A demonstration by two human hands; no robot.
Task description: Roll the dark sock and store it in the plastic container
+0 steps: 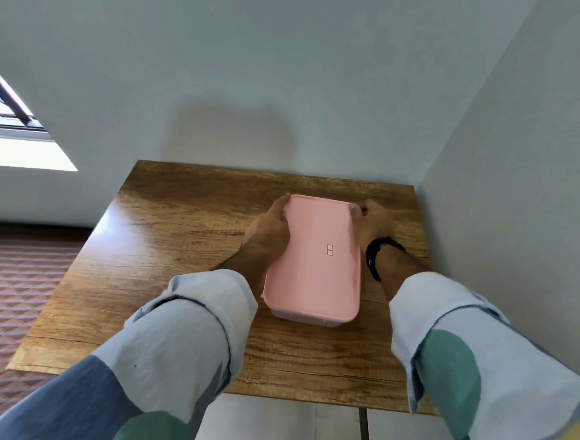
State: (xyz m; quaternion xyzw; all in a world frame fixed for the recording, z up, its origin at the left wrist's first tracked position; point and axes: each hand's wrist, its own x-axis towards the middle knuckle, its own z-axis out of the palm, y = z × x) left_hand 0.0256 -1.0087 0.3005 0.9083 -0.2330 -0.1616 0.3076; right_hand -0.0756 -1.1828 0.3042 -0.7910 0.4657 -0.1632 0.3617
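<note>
Under my hands is the wooden table (182, 264). Between them stands the plastic container (304, 318) with its pink lid (313, 256) on. My left hand (269, 230) and right hand (372, 222) curl closed on the lid's far corners. I cannot see the dark sock.

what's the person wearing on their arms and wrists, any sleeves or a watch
Both arms wear loose, pale blue-grey fabric sleeves rolled back into a cuff below the elbow, printed with large teal-green round patches and darker blue areas; a yellow patch shows on the right sleeve. The right wrist carries a black band or watch. The left wrist is bare.
</note>
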